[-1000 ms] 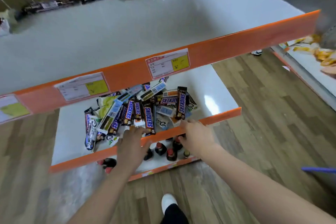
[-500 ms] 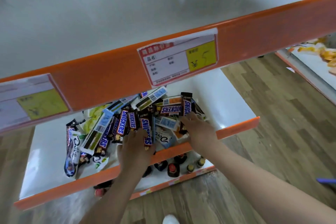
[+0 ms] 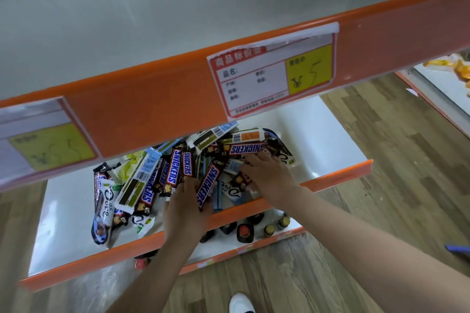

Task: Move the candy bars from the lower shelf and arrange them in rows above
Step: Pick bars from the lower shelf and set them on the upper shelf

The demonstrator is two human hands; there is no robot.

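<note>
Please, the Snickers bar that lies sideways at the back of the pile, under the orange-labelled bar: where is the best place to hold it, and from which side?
Probably pinch the Snickers bar across its narrow width near the middle, coming from above and the shelf front. It lies flat on top of the pile with its long sides exposed, and the right hand is just in front of it.

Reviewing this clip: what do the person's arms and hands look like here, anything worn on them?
Both arms are bare as far as the frame shows: no sleeves, gloves, watch or bracelet. The left hand and right hand show no rings that I can make out, though some fingers are hidden among the wrappers. Nails look short and unpainted. A white shoe shows below.
</note>
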